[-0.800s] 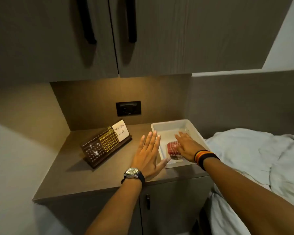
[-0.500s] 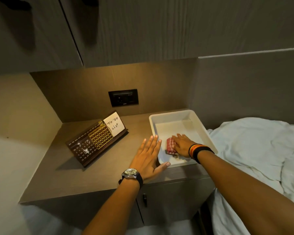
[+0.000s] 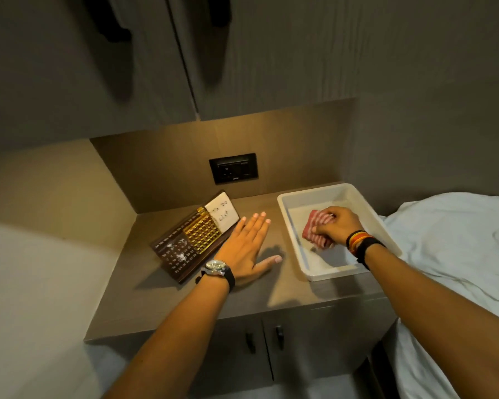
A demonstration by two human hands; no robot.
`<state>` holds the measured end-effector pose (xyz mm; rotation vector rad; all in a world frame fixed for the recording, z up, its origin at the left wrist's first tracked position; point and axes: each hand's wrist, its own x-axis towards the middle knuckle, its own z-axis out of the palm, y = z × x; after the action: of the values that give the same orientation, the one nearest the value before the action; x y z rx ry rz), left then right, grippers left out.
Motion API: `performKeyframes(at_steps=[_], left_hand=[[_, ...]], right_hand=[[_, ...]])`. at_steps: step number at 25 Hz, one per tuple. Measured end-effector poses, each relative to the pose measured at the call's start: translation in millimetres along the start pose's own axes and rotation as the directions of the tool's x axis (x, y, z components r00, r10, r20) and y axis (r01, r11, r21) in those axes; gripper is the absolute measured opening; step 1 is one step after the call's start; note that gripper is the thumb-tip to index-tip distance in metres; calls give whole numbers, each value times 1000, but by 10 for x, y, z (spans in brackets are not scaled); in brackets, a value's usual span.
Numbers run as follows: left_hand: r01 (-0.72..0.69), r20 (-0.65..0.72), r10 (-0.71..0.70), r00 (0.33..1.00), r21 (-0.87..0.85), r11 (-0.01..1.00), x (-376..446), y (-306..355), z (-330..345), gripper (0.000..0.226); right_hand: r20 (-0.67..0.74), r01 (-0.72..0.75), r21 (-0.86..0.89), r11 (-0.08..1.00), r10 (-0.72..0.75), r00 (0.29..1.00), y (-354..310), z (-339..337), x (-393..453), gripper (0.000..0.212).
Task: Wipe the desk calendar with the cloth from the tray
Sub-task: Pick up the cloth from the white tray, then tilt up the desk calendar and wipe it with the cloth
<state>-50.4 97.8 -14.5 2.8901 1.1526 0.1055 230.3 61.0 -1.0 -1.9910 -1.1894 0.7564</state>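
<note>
A person's right hand (image 3: 339, 226) closes its fingers on the striped red cloth (image 3: 314, 229) inside the white tray (image 3: 288, 226), apparently to lift it, while the left hand (image 3: 244, 246), fingers straight and together, rests flat on the worktop (image 3: 271, 295) beside the tilted desk calendar (image 3: 185, 246), seemingly ready to steady it.

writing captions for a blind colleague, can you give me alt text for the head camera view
A person's right hand grips a folded red-and-white striped cloth inside a white tray on a brown bedside counter. Their left hand lies flat and open on the counter beside a tilted desk calendar. White bedding lies to the right.
</note>
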Motion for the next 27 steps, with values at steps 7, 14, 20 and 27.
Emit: performKeyframes(at_steps=[7,14,20,27], left_hand=[[46,2,-47,999,189,981,-651,-1188,-659,107],[14,154,-38,987,154,988,-914,-2084,-868,138],[-55,255,29,967,92,994,-903,-2257,-700,165],[99,148,-88,985,-67,993,-933,-1650,-512,157]], right_hand=[[-49,169,345,923,-162,986,-1042,782,-436,22],[21,-36,427,904,30,999,-1468,1839,-742,57],[-95,74,339,938,-44,994,-1491,2461,-1013,53],[-280,313,162,936,-260,924,-1346,2543,-1110,44]])
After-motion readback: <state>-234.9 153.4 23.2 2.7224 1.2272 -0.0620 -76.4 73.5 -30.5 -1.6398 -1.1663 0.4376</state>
